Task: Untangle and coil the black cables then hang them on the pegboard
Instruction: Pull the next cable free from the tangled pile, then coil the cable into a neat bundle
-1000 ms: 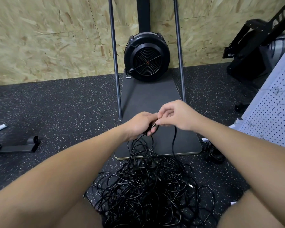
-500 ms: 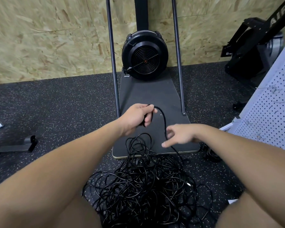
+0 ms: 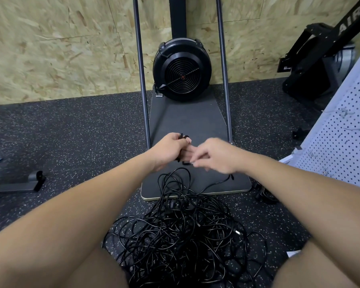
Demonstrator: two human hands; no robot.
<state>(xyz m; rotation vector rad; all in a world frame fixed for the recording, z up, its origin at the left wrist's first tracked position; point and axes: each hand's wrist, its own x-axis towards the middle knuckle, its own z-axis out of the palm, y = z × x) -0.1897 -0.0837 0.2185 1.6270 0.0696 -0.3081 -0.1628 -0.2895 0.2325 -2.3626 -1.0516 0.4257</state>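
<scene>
At the centre of the frame the left hand is curled tight around a small bundle of black cable. The right hand sits just beside it, its fingertips pinched on the cable. The tangled black cables lie heaped on the speckled floor in the lower centre. The white pegboard leans at the right edge.
</scene>
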